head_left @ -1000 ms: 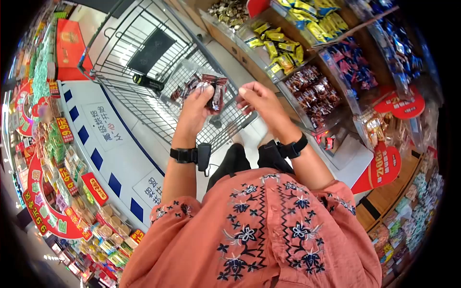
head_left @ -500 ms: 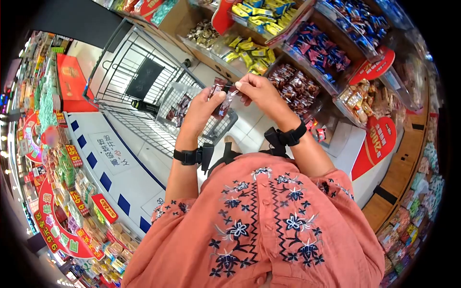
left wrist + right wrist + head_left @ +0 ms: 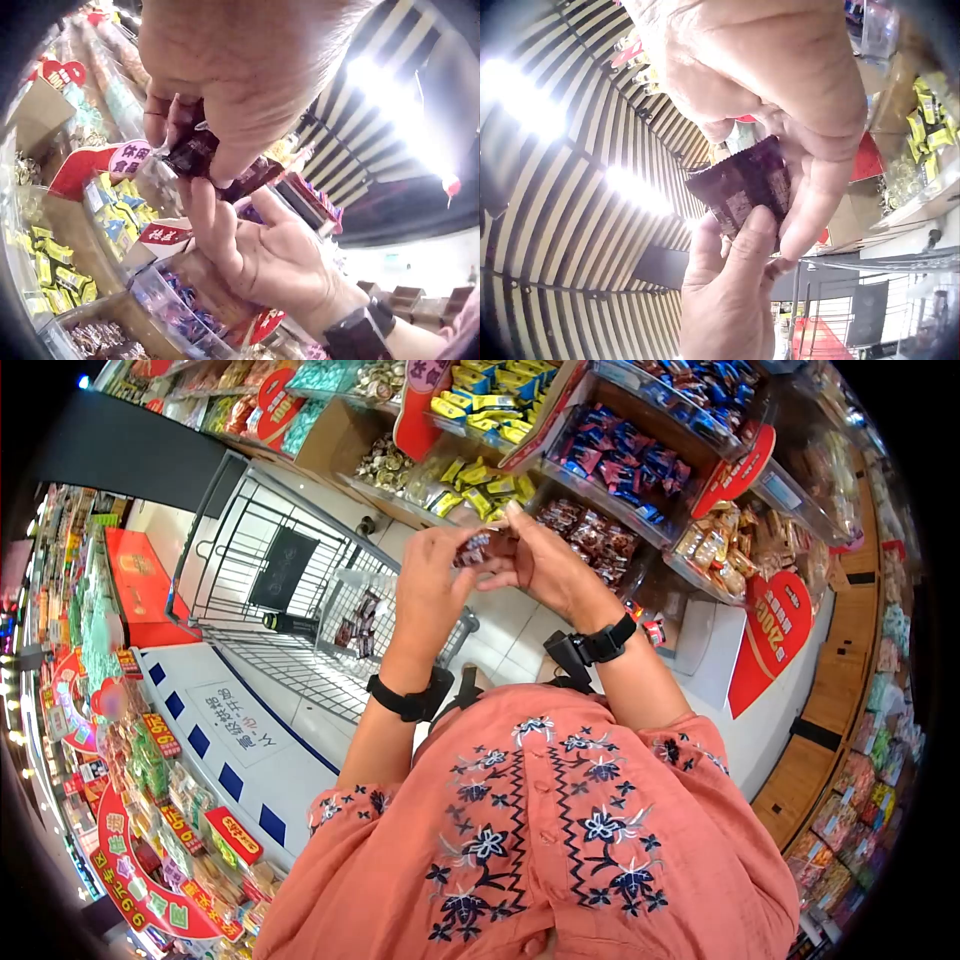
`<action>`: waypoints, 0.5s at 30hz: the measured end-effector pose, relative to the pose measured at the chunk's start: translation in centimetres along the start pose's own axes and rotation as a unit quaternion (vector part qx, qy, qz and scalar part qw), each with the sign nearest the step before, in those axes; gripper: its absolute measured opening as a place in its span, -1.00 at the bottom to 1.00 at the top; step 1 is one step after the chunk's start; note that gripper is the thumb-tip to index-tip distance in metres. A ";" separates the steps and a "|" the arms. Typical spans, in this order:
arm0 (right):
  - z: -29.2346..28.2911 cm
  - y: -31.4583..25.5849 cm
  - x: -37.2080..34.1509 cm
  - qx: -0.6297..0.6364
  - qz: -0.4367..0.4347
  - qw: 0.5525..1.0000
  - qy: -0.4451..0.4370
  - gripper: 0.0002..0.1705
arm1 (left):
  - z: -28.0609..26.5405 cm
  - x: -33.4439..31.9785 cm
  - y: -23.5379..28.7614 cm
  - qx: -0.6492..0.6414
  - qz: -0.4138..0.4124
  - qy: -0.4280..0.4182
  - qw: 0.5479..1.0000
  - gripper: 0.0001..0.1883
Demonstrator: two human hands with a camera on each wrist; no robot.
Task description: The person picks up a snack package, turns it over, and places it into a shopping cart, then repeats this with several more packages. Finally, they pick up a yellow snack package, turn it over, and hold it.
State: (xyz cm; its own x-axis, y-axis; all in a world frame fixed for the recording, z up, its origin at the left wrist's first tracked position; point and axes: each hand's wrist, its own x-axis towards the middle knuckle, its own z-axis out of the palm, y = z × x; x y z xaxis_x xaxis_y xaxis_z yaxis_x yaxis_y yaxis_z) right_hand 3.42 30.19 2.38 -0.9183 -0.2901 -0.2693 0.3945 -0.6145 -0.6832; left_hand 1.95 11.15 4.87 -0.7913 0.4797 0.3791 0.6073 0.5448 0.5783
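In the head view my left hand [image 3: 430, 580] and right hand [image 3: 545, 565] meet in front of the candy bins. Between them is a small dark brown candy packet [image 3: 472, 550], partly covered by fingers. In the right wrist view my left thumb presses on the face of this candy packet [image 3: 739, 191], pinching it, its crimped end sticking out. My right hand [image 3: 281, 251] spreads below it in the left wrist view, palm showing, fingers reaching up to the wrapper. Similar brown packets [image 3: 363, 625] lie in a clear bag inside the shopping cart [image 3: 290, 505].
Beyond my right hand stand bins of brown packets [image 3: 610, 545], yellow packets [image 3: 500, 405] and pink-blue packets [image 3: 625, 455]. A red price sign [image 3: 775, 630] hangs at right. To the left is a white counter [image 3: 235, 710] with packed snack shelves beside it.
My right hand has come in to the left hand and its packets, then cupped close around them. Both hands have risen toward the bins as the view turned, and the cart shifted left in view.
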 end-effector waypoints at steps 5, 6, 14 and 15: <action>-1.6 -0.4 -0.3 -0.045 -0.059 0.997 0.010 -0.58 | 0.1 0.0 0.6 -0.082 -0.014 0.020 0.996 -0.56; -1.1 -1.2 -1.1 -0.027 -0.029 0.999 0.000 -0.60 | 0.0 -0.2 0.2 -0.117 -0.072 0.027 0.990 -0.57; -1.5 -0.2 -0.8 -0.085 -0.034 0.996 0.010 -0.60 | 1.1 0.3 -2.4 -0.390 -0.308 -0.036 0.867 -0.58; -1.6 -0.1 -0.7 -0.089 -0.035 0.995 0.007 -0.60 | 1.3 0.5 -2.5 -0.401 -0.313 -0.048 0.860 -0.60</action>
State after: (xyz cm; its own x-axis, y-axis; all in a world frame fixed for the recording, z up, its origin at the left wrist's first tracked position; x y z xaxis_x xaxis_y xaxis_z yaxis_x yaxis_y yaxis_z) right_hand 4.03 31.61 1.54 -0.9439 -0.2414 -0.2255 0.3195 -0.4931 -0.8092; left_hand 0.19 10.97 2.65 -0.9128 0.3403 -0.2257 -0.2091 0.0852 0.9742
